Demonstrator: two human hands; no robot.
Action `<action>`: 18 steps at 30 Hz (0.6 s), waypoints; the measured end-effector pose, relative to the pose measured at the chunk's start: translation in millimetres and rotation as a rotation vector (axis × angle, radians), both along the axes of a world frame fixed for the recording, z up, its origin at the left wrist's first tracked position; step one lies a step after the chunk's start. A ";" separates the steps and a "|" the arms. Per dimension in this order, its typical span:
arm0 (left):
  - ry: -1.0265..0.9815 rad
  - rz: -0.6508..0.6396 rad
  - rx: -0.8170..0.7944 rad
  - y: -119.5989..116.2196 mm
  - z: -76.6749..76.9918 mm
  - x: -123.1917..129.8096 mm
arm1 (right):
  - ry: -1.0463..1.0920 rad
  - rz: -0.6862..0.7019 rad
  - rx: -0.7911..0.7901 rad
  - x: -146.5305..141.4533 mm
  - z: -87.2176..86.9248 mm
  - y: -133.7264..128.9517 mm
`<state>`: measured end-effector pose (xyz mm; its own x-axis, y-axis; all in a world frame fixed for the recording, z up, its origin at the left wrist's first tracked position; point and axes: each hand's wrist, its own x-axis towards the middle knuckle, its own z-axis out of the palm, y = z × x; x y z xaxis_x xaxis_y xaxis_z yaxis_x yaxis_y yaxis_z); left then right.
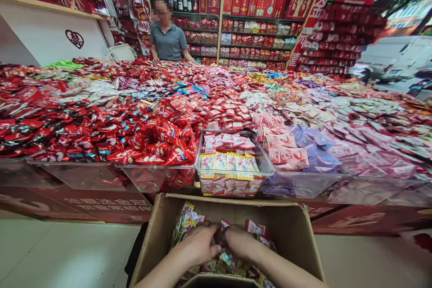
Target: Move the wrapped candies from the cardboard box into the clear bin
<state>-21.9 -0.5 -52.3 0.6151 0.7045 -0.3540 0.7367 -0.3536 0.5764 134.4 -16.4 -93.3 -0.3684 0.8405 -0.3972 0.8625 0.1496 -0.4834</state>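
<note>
Both hands reach down into an open cardboard box point(307, 243) holding small wrapped candies point(226, 258). My left hand point(199, 243) is among the candies, its fingers curled and its thumb showing; what lies in its grasp is hidden. Close beside it, my right hand point(239, 240) points down and inward, its fingertips hidden. Red-and-white candy packets point(256, 228) lie just beyond the right hand, and yellow-and-white ones point(185, 216) lean at the box's left side. Behind the box stands a clear plastic bin point(266, 172) with pink-and-white and yellow packets in it.
A wide display of candy heaps spreads behind the box, with red packets point(165, 139) left of the bin and pink packets point(280, 144) right. A person point(168, 42) stands at its far side. Shelves point(221, 20) with red boxes and bottles line the back. Tiled floor point(67, 252) shows at left.
</note>
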 end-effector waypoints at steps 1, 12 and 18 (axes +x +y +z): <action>-0.020 0.014 0.004 1.6 1.3 0.0 | -0.005 0.003 0.008 2.8 4.3 2.7; -0.272 0.170 -0.142 12.4 3.2 7.8 | 0.308 -0.200 0.083 30.4 57.6 7.0; -0.392 0.253 -0.178 16.1 9.0 11.5 | 0.502 -0.412 -0.090 35.6 63.8 2.0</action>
